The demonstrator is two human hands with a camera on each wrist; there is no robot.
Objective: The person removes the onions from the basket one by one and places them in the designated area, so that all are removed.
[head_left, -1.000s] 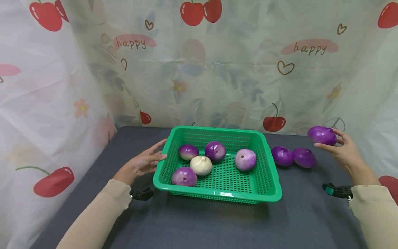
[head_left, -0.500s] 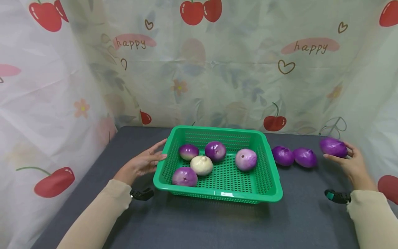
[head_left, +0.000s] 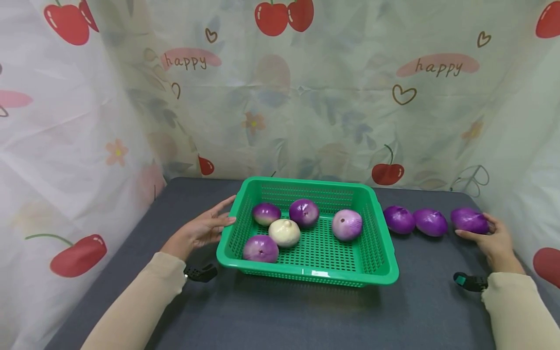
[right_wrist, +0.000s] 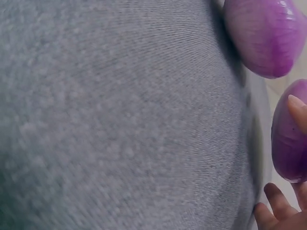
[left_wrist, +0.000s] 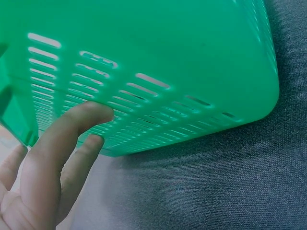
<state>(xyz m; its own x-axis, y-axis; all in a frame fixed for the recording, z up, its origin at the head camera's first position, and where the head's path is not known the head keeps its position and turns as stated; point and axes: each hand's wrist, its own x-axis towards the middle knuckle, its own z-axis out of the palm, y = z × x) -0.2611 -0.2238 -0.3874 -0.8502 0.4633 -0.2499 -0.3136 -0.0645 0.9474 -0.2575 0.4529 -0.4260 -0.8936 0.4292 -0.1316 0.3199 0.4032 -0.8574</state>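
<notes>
At the right of the head view, my right hand holds a purple onion between thumb and fingers, low at the tabletop. In the right wrist view its thumb lies on the onion's side. Two more purple onions, a nearer-to-basket one and a middle one, lie left of it in a row. My left hand touches the left rim of a green perforated basket. In the left wrist view its fingers are slightly bent against the outer wall.
Several onions lie inside the basket: a white one, a pale purple one and darker ones such as the back one. A dark grey cloth covers the table. Printed curtains stand behind and at the sides.
My right hand has moved the onion right and down, from above the table to the row's right end. The left hand and basket have stayed in place.
</notes>
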